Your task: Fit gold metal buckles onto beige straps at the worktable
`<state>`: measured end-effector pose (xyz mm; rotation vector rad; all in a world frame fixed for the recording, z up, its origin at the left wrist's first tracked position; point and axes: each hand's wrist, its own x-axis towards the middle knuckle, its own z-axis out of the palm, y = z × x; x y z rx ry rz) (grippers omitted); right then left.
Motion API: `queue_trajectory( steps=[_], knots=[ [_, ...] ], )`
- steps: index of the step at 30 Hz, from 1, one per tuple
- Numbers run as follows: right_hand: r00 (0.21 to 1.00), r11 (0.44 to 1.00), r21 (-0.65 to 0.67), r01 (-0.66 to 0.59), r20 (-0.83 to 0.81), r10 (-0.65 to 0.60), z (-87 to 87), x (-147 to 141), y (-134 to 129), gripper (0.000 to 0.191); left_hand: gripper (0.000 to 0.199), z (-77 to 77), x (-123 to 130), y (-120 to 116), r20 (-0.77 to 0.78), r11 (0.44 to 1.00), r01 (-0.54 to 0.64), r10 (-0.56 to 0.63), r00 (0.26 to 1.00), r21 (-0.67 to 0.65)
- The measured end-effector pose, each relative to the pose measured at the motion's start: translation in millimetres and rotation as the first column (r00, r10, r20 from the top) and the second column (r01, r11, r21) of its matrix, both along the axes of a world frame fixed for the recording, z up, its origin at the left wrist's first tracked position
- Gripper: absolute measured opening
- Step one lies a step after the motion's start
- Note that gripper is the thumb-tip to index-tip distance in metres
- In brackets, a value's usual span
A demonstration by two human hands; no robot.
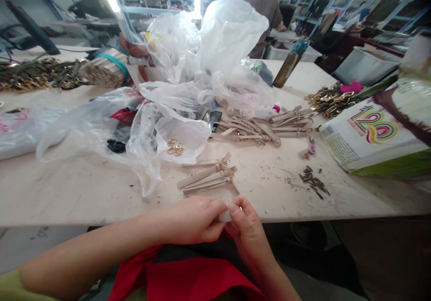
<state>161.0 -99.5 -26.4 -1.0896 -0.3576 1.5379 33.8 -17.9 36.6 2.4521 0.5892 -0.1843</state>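
Observation:
My left hand (198, 220) and my right hand (245, 224) meet at the table's front edge, both closed on a beige strap (225, 215). Most of the strap is hidden by my fingers. Just beyond them lie several folded beige straps (208, 177) with small metal fittings at their right ends. Behind these, gold-coloured buckles (175, 147) rest on a white plastic bag (191, 135). A larger pile of beige straps (245, 128) lies farther back. Small dark strips (314, 182) are scattered to the right, near a small pink tool (310, 146).
Crumpled clear plastic bags (202, 58) are heaped mid-table. A large white and green package (373, 135) stands at the right, by a heap of gold hardware (332, 101). A bottle (290, 63) stands tilted at the back. Bundled straps (104, 70) lie back left. A person (266, 14) is beyond the table.

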Motion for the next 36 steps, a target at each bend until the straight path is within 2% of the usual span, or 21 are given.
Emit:
queue_trajectory(
  steps=[3,6,8,12,16,18,19,20,21,23,24,25,26,28,30,33,36],
  knots=[
    [0.999,1.000,0.009,0.003,-0.050,-0.003,0.5,3.6,0.7,0.037,0.009,0.2,-1.3,2.5,-0.013,0.998,-0.010,0.009,1.000,-0.063],
    [0.990,0.999,0.017,0.036,0.134,-0.038,-3.2,5.8,-0.5,0.038,0.016,-5.8,-0.5,0.8,-0.036,0.994,-0.105,0.104,0.994,-0.031],
    [0.983,0.998,0.023,0.055,0.174,-0.058,-6.2,6.0,-0.8,0.037,0.022,-9.9,0.6,-0.9,-0.068,0.988,-0.156,0.156,0.985,0.012],
    [0.995,0.995,0.021,0.097,-0.010,-0.097,-10.3,4.7,2.7,0.030,0.029,-11.7,1.8,-1.4,-0.156,0.981,-0.166,0.179,0.971,0.096],
    [1.000,0.997,0.072,0.001,0.013,-0.002,-14.0,8.0,4.6,0.028,0.019,-7.5,1.9,0.7,-0.098,0.978,-0.188,0.196,0.976,0.089],
    [0.993,0.995,0.080,-0.063,0.108,0.054,-16.6,14.8,3.1,0.038,0.016,-6.3,1.4,2.3,-0.078,0.978,-0.193,0.199,0.977,0.072],
    [0.976,0.992,0.095,-0.077,0.211,0.055,-17.8,19.5,2.2,0.044,0.016,-6.1,0.8,3.3,-0.085,0.977,-0.197,0.203,0.975,0.079],
    [0.934,0.989,0.122,-0.081,0.357,0.032,-18.7,24.6,1.3,0.049,0.017,-6.0,-0.1,4.2,-0.099,0.975,-0.202,0.211,0.972,0.095],
    [0.852,0.985,0.156,-0.079,0.524,-0.015,-19.2,29.6,0.6,0.052,0.018,-6.0,-1.2,4.9,-0.111,0.971,-0.208,0.221,0.969,0.117],
    [0.611,0.971,0.213,-0.113,0.785,-0.100,-18.6,37.1,0.1,0.057,0.019,-5.6,-3.7,5.6,-0.128,0.963,-0.221,0.242,0.962,0.156],
    [0.514,0.966,0.204,-0.157,0.852,-0.096,-17.8,38.7,0.3,0.058,0.019,-5.3,-5.1,5.5,-0.134,0.961,-0.219,0.242,0.961,0.168],
    [0.458,0.964,0.171,-0.201,0.887,-0.062,-16.7,38.9,0.8,0.056,0.018,-4.9,-6.5,5.2,-0.136,0.963,-0.207,0.232,0.963,0.175],
    [0.439,0.962,0.136,-0.238,0.898,-0.019,-15.5,37.7,1.5,0.050,0.018,-4.7,-7.9,4.6,-0.138,0.966,-0.187,0.212,0.967,0.176],
    [0.465,0.960,0.097,-0.264,0.884,0.039,-13.4,32.5,3.2,0.032,0.017,-5.2,-11.0,3.3,-0.145,0.974,-0.143,0.170,0.975,0.178],
    [0.540,0.969,0.091,-0.230,0.840,0.049,-12.0,26.5,4.3,0.022,0.016,-7.8,-13.6,1.8,-0.138,0.974,-0.122,0.150,0.979,0.189],
    [0.674,0.973,0.076,-0.217,0.733,0.093,-11.6,19.1,4.0,0.022,0.024,-15.9,-13.5,-1.4,-0.071,0.964,-0.165,0.183,0.981,0.208],
    [0.748,0.974,0.078,-0.213,0.655,0.111,-12.8,13.3,1.7,0.023,0.028,-24.9,-8.0,-5.6,-0.059,0.962,-0.205,0.219,0.974,0.178]
  ],
)
